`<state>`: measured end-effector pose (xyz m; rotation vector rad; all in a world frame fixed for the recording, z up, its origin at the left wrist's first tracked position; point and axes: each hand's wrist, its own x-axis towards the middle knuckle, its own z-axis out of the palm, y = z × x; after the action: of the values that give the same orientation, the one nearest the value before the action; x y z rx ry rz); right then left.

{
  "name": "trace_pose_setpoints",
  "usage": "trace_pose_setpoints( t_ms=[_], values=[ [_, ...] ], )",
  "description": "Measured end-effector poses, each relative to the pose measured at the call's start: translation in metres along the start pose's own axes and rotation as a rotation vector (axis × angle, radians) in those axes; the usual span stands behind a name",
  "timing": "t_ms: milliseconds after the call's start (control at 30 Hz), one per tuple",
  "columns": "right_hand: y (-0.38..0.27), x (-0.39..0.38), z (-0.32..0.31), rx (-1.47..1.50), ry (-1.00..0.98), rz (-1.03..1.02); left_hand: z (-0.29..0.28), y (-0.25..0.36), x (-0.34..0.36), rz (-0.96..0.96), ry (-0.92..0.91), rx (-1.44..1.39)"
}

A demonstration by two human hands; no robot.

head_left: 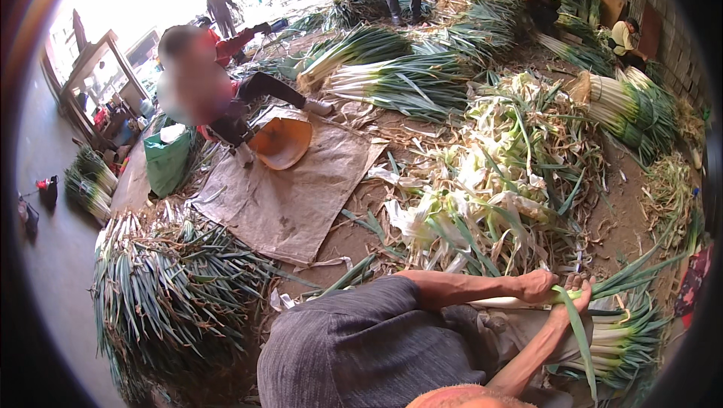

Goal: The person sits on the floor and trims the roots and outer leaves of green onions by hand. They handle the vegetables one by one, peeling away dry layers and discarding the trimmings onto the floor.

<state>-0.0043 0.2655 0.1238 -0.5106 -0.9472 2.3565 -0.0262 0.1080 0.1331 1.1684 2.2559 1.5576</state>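
Note:
My left hand (pixel 538 286) is closed around the shank of a green onion (pixel 501 302), whose white end points left and whose green leaves fan out to the right. Just beyond it, my right hand (pixel 574 296) is closed on the same onion near its leaves. A long green leaf (pixel 581 355) bends over and hangs down by my right wrist. Below my hands lies a pile of trimmed green onions (pixel 617 344), partly hidden by my arm. A large heap of peeled pale leaves (pixel 489 190) rises just past my left forearm.
A thick stack of unpeeled green onions (pixel 173 295) stands at left. A cloth sack (pixel 301 190) lies flat, with an orange basin (pixel 281 143) at its far edge beside a seated person (pixel 199 84). Tied bundles (pixel 633 107) are at right; several people sit or stand farther back.

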Motion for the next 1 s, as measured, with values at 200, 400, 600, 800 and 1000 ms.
trace_pose_setpoints(
  t_ms=[200, 400, 600, 800, 1000],
  values=[
    [0.009, 0.018, -0.016, 0.119, -0.015, 0.052, 0.011, -0.028, 0.014, 0.028, -0.059, 0.011],
    [0.028, 0.005, 0.016, 0.185, 0.016, -0.138, -0.023, -0.025, 0.019, 0.046, -0.134, 0.117],
    [0.027, 0.013, 0.015, 0.109, 0.090, -0.208, -0.017, -0.027, 0.032, 0.011, -0.124, -0.009],
    [0.019, 0.022, 0.040, 0.248, -0.063, -0.264, -0.030, -0.022, 0.065, -0.113, -0.240, -0.143],
    [0.016, 0.036, 0.020, 0.530, -0.189, -0.330, -0.013, -0.044, 0.084, 0.120, -0.236, -0.081]
  ],
)
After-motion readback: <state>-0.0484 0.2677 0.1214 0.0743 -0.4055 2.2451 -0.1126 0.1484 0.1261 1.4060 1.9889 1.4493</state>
